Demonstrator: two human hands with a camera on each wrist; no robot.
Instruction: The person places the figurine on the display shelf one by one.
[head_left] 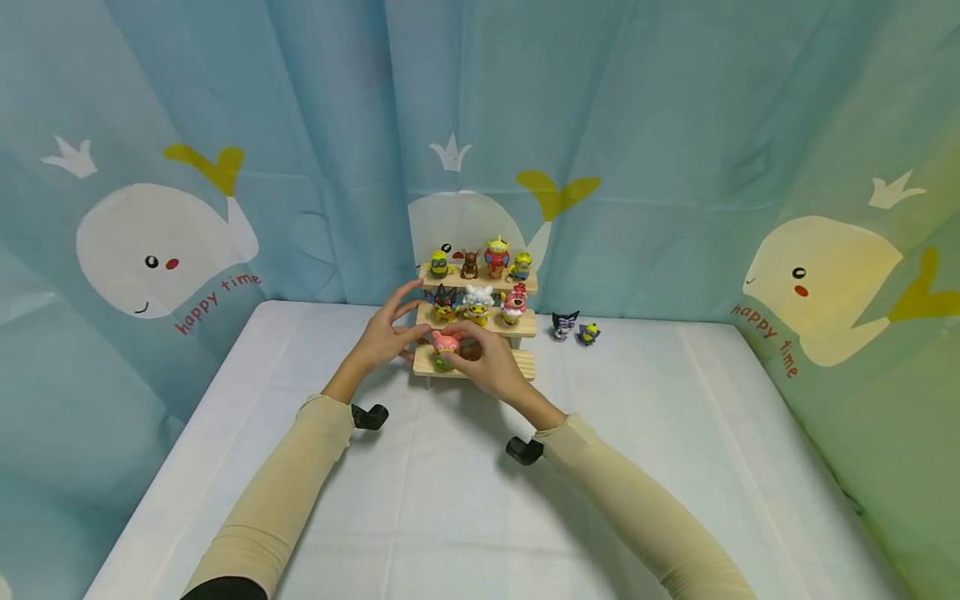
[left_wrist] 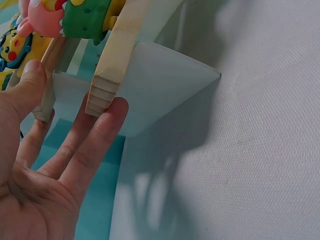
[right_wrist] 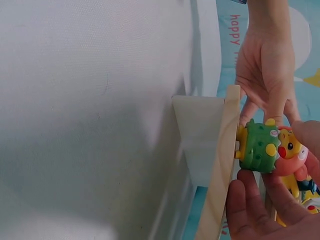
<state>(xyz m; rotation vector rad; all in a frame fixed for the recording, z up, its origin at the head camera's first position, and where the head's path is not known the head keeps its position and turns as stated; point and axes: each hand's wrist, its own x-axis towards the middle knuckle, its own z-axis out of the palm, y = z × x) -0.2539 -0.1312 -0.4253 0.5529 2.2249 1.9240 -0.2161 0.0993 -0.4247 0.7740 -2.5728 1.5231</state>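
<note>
A toy figurine (head_left: 446, 343) with a pink head, yellow face and green body (right_wrist: 258, 152) stands at the left end of the lowest step of a three-step wooden display stand (head_left: 521, 364). My right hand (head_left: 489, 363) pinches its head between thumb and fingers; the feet meet the board in the right wrist view. At the stand's left side is my left hand (head_left: 381, 336), its fingers spread. In the left wrist view, extended fingertips (left_wrist: 118, 106) touch the end of the lowest board, and the thumb lies by the middle one.
Several figurines stand on the upper steps, among them a white-hooded one (head_left: 477, 305) and a red-and-green one (head_left: 497, 257). Two more, a black-and-white figurine (head_left: 564, 326) and a small blue-and-yellow figurine (head_left: 588, 334), are on the white table (head_left: 637, 467) right of the stand. A curtain (head_left: 675, 125) hangs behind.
</note>
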